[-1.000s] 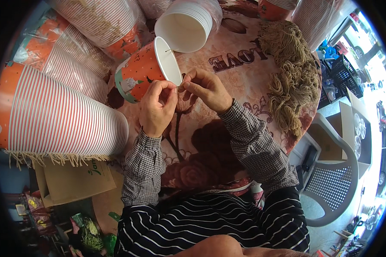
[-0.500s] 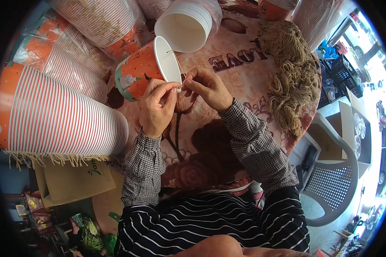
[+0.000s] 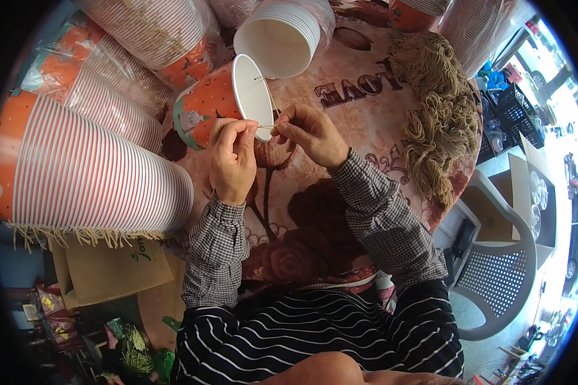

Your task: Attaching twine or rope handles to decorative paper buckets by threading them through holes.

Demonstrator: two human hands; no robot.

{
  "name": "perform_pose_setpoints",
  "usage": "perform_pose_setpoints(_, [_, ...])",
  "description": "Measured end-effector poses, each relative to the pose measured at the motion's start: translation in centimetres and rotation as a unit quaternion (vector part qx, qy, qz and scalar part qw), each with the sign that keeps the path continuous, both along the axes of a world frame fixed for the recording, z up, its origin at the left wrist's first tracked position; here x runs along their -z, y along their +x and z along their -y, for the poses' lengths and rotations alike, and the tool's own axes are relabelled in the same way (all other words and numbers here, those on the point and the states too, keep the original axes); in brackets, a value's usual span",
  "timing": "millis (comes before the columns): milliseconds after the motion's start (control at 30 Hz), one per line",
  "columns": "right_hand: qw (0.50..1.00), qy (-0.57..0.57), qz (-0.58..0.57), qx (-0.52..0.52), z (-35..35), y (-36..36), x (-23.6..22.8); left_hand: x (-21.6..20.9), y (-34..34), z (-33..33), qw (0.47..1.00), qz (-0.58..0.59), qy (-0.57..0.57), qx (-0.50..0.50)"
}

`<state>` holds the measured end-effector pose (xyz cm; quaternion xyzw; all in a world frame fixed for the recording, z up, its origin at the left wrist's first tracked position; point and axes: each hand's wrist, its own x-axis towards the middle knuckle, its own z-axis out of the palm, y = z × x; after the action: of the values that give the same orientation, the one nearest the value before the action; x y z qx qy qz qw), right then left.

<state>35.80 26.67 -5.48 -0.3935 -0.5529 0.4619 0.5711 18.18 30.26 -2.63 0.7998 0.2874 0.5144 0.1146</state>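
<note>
An orange patterned paper bucket (image 3: 205,99) lies on its side, its white open mouth turned to the right. A thin tan cord (image 3: 267,126) comes from the upper part of its rim and runs down to my fingers. My left hand (image 3: 233,160) is closed in a pinch at the bucket's lower rim, on the cord. Just right of the mouth, my right hand (image 3: 315,136) pinches the same cord between thumb and fingers. A short length shows between both sets of fingertips. The exact grip under the left fingertips is partly hidden.
A long stack of nested buckets (image 3: 103,167) lies at the left, with cord ends hanging below. White nested buckets (image 3: 276,45) lie behind. A heap of tan cords (image 3: 440,115) rests on the right of the flowered tablecloth (image 3: 359,128). A grey plastic chair (image 3: 494,276) stands at right.
My left hand has drawn slightly left and its fingertips have parted from my right ones. A stretch of cord now shows between them. The bucket has shifted very little.
</note>
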Motion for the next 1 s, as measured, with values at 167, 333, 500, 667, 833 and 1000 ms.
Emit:
perform_pose_setpoints(167, [1.0, 0.015, 0.017, 0.009, -0.1, 0.0, 0.2, 0.0, 0.1, 0.3, 1.0, 0.003, -0.009, -0.013])
perform_pose_setpoints(333, [0.998, 0.026, 0.044, 0.029, -0.2, 0.3, 0.4, 0.4, 0.2, -0.1, 0.999, 0.012, -0.03, 0.014])
perform_pose_setpoints(500, [0.999, 0.026, 0.019, 0.034, -0.2, 0.3, 0.1, 0.9, 0.4, -0.1, 0.996, 0.025, -0.068, 0.042])
perform_pose_setpoints(667, [1.0, 0.019, 0.004, 0.016, 0.0, 0.3, 0.0, 0.8, 0.5, 0.1, 0.998, 0.018, -0.03, 0.044])
perform_pose_setpoints(833, [1.0, 0.004, 0.005, -0.003, 0.3, 0.1, -0.4, 0.0, 0.1, 0.6, 0.998, 0.006, -0.047, 0.041])
perform_pose_setpoints(1000, [1.0, 0.024, -0.005, 0.017, 0.5, 0.0, -0.5, -0.2, 0.6, 0.7, 0.997, -0.004, -0.042, 0.057])
